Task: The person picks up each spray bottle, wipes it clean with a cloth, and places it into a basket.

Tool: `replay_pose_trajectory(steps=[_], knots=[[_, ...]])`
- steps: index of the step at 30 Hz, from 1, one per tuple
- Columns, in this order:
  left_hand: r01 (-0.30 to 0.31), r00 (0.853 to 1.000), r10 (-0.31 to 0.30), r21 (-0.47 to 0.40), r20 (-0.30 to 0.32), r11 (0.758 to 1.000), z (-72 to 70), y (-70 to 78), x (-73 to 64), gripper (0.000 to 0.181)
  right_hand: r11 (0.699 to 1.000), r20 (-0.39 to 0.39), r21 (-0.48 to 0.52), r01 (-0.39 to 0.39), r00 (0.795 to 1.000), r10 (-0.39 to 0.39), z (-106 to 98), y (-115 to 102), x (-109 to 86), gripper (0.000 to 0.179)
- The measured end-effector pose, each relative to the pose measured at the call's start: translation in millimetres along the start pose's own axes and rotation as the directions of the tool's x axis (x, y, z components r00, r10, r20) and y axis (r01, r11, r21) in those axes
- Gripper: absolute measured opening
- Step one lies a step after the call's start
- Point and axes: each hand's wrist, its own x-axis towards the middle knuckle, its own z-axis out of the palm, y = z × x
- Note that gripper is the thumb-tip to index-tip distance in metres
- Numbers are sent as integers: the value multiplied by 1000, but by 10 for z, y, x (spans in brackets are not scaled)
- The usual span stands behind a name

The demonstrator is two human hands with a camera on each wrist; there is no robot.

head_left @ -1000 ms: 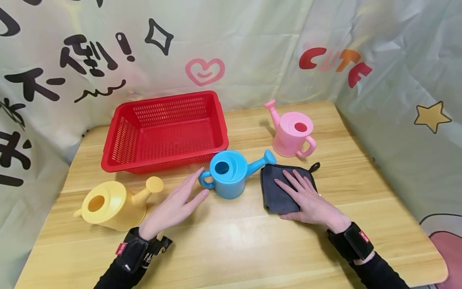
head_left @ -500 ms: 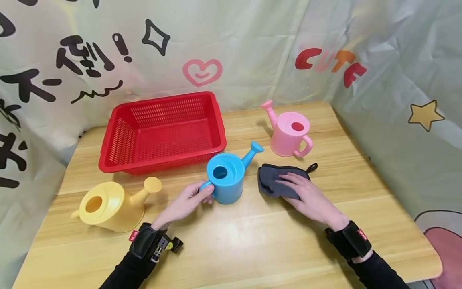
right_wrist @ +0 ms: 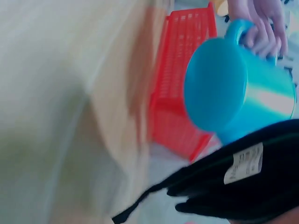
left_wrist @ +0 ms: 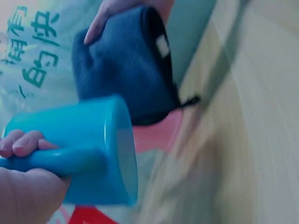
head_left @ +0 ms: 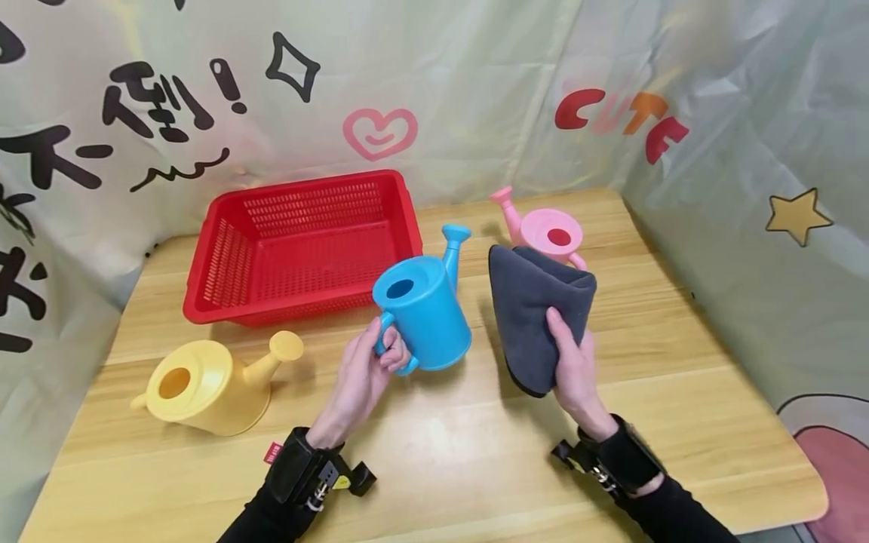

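My left hand [head_left: 366, 369] grips the handle of a blue watering can [head_left: 434, 324], which is lifted and tilted, its spout pointing up and away. In the left wrist view the fingers [left_wrist: 28, 142] curl round that handle. My right hand [head_left: 575, 369] holds a folded dark grey cloth [head_left: 529, 309] off the table, thumb on its near face; the other fingers are mostly hidden behind it. A white label and a black hanging loop show on the cloth [right_wrist: 243, 172] in the right wrist view. The can and the cloth are apart, side by side.
A red perforated basket [head_left: 305, 302] stands at the back left of the wooden table [head_left: 475, 467]. The yellow watering can [head_left: 210, 392] is at the left. Behind the cloth, partly covered, stands a pink watering can [head_left: 543, 226]. A printed curtain borders the table's back and right.
My left hand has reached the blue can's handle, taken hold, then raised and tilted the can. My right hand, flat on the cloth before, has gathered it and picked it up.
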Motion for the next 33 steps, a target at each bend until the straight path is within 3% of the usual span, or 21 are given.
replay_pose_trajectory(steps=[4, 7, 12, 15, 21, 24, 26, 28, 31, 33], knots=[[-15, 998, 19, 61, -66, 998, 143, -5, 37, 38, 988, -17, -127, 91, 995, -94, 252, 88, 1, 18], [-38, 995, 54, 169, -88, 985, 235, -17, 72, 44, 953, 85, -246, 178, 983, -162, 439, 189, 42, 22], [-60, 979, 118, 321, -165, 945, 353, -14, 123, 52, 907, 204, -281, 314, 943, -263, 700, 282, 38, 38], [-89, 961, 172, 346, -216, 934, 430, 5, 149, 52, 874, 210, -270, 403, 911, -355, 821, 321, 3, 43], [-178, 932, 277, 368, -235, 913, 619, 9, 148, 53, 779, 289, -220, 588, 801, -524, 968, 417, -84, 63], [-211, 919, 325, 417, -224, 884, 706, -4, 134, 51, 767, 301, -201, 609, 783, -544, 965, 420, -113, 61], [-237, 911, 357, 444, -208, 864, 755, -24, 127, 49, 789, 282, -200, 581, 805, -522, 938, 395, -117, 49], [-267, 907, 379, 450, -181, 852, 794, -56, 122, 47, 845, 246, -196, 498, 859, -449, 899, 345, -86, 41], [-303, 902, 404, 442, -153, 844, 818, -119, 111, 48, 936, 196, -144, 320, 937, -289, 829, 225, 26, 46], [-312, 898, 410, 425, -160, 850, 807, -152, 107, 50, 970, 162, -125, 207, 969, -186, 773, 150, 106, 51]])
